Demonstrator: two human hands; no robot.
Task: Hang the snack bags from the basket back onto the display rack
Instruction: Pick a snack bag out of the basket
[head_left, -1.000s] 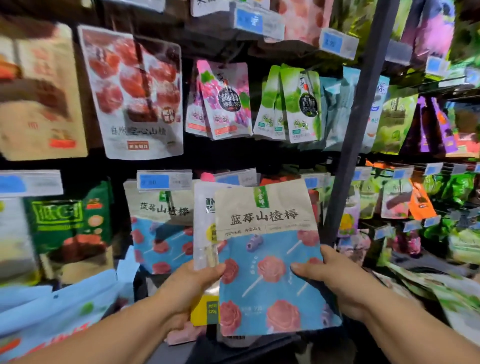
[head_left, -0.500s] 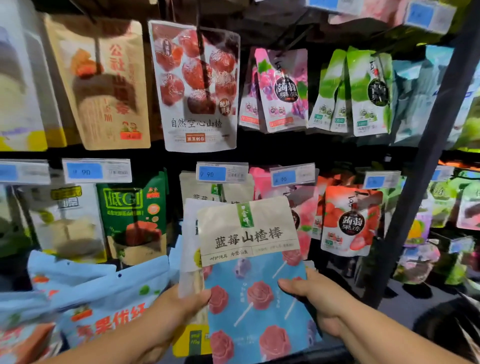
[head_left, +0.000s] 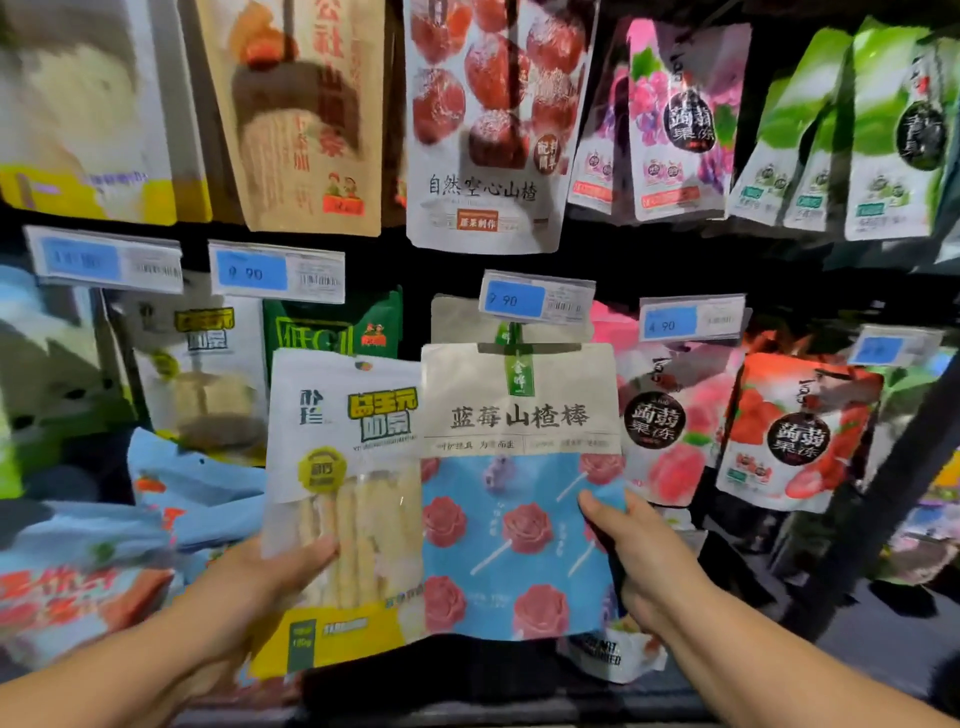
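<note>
Your right hand (head_left: 644, 561) pinches the blue hawthorn-stick bag (head_left: 519, 545) at its right edge. The thumb is on the front and the fingers are hidden behind. Your left hand (head_left: 260, 582) holds the white-and-yellow snack bag (head_left: 343, 467) low down, with the thumb across its clear window. The two bags are side by side and touching, in front of the lower row of the display rack (head_left: 857, 535). The top of the blue bag is just under a blue price tag (head_left: 537, 301).

Both bags look light and floppy to me. They are thin, flat and shiny, so they may slip or bend over at the top. The blue one has a dull, papery tan band on top and a smooth blue part below. A dark slot for hanging shows in the top middle. I would hold it up near that band, so the top stays stiff. The sticks inside the white bag look like they could snap, so hold that one softly.
</note>
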